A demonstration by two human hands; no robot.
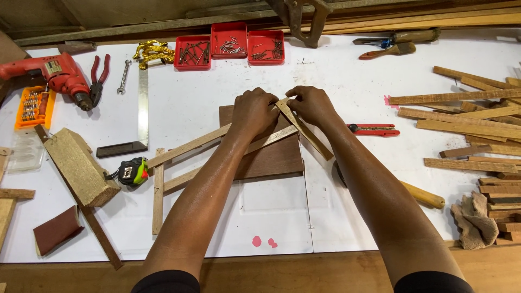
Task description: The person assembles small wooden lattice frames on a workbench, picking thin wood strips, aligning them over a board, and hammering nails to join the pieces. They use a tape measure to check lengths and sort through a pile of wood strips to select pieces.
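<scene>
White sheeting covers the desk [353,179], with a bare wooden edge running along the near side. We see open room in the near middle of it, marked only by two small pink spots. A dark brown board [274,160] lies flat at the centre, and pale wooden strips [187,146] cross it at angles, fanning out to the left. A heap of loose slats [472,127] fills the right side, well apart from the board. Three red trays [229,46] of nails sit in a row along the far edge. A red drill [57,73] lies at the far left beside an orange bit case [33,107]. A green and black tape measure [133,171] rests just beside the strips' left ends, and a red knife [374,129] lies right of the board.

Both our forearms reach straight forward. Our left hand [252,111] presses curled fingers down on the strips where they meet. Our right hand [310,104] pinches the top end of one slanting strip [306,133], touching the left hand's fingertips.
</scene>
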